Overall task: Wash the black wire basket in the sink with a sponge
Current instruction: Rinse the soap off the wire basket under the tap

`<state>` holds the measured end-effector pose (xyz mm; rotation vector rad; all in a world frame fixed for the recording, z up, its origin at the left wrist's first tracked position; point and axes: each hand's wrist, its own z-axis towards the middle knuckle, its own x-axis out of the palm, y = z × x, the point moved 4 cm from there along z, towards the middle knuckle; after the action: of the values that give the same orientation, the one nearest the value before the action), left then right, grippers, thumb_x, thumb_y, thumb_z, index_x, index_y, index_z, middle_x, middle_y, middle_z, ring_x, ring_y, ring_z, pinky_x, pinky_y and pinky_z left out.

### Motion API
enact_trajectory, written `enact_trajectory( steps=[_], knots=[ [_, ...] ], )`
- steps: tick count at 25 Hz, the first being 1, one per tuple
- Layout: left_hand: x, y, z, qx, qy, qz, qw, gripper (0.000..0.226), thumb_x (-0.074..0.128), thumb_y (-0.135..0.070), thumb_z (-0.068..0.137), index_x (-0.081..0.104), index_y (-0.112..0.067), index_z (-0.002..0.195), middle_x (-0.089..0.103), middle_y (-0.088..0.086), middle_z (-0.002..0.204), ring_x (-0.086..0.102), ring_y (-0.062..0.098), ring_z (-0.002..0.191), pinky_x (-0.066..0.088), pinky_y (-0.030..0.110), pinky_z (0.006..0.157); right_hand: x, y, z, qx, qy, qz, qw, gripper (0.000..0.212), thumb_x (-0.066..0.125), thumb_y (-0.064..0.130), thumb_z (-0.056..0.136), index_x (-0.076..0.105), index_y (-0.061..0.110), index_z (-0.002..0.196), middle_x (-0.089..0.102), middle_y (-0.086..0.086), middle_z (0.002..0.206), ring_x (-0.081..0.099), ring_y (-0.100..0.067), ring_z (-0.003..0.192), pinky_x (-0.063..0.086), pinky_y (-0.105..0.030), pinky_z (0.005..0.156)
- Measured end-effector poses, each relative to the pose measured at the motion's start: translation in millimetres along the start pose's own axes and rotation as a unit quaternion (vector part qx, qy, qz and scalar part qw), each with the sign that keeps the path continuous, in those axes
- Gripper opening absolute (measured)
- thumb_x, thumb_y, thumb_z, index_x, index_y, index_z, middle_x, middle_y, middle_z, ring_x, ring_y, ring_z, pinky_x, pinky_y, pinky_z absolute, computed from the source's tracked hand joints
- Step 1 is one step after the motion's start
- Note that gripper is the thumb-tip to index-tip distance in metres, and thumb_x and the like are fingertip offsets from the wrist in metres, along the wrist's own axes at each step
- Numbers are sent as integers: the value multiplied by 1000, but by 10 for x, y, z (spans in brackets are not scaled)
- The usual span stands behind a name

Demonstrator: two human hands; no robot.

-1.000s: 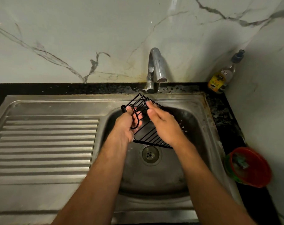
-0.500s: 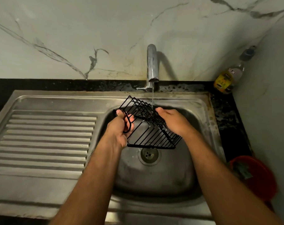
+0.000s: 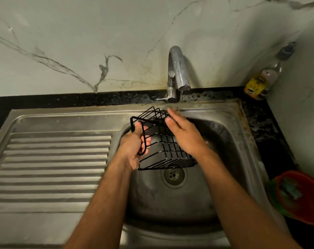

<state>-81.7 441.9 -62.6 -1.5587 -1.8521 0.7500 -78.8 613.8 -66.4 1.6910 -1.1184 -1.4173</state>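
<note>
One steel sink [image 3: 242, 133] with a ribbed drainboard lying under a running tap [image 3: 177, 69], two bare forearms reaching over the basin, black wire basket [image 3: 163, 148] hanging tilted above the drain, left hand [image 3: 132, 150] gripping its looped edge, right hand [image 3: 185, 133] pressing flat, fingers straight, against its wires.

The right hand [image 3: 185, 135] lies flat across the black wire basket [image 3: 163, 150], hiding the wires beneath its palm. The left hand [image 3: 132, 150] curls around the basket's near-left wire; that grip's fingertips sit behind the wires. Right of the grip, the bottle [image 3: 262, 81] label is unreadable, and the red bowl [image 3: 299, 198] runs past the frame edge, its contents blurred.
</note>
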Motion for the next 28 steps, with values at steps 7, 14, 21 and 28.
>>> enact_trajectory(
  steps=[7,14,21,28],
  knots=[
    [161,-264,-11,81,83,128,985,53,40,-64,98,66,-17,99,54,-4,48,43,5,38,33,17,34,-356,242,-7,-49,-61,54,995,40,39,48,104,62,34,133,59,14,138,49,4,127,37,-30,111],
    [352,-413,-79,167,120,274,940,57,30,-62,102,45,-20,66,59,2,47,57,19,43,36,18,33,-429,92,194,7,7,91,996,43,41,58,99,73,35,116,70,12,123,61,-8,120,39,-45,112],
    [151,-529,39,231,99,318,914,60,40,-55,103,43,-21,54,50,0,43,43,15,33,33,19,39,-179,61,101,-8,38,136,990,41,57,58,83,64,51,123,62,15,134,55,-2,124,36,-34,113],
    [457,-663,166,250,-21,355,900,55,50,-63,94,68,-18,119,68,-4,114,62,18,108,45,37,102,-36,156,67,53,-99,-9,994,67,60,66,76,49,48,140,41,10,153,36,-13,141,30,-46,118]
  ],
)
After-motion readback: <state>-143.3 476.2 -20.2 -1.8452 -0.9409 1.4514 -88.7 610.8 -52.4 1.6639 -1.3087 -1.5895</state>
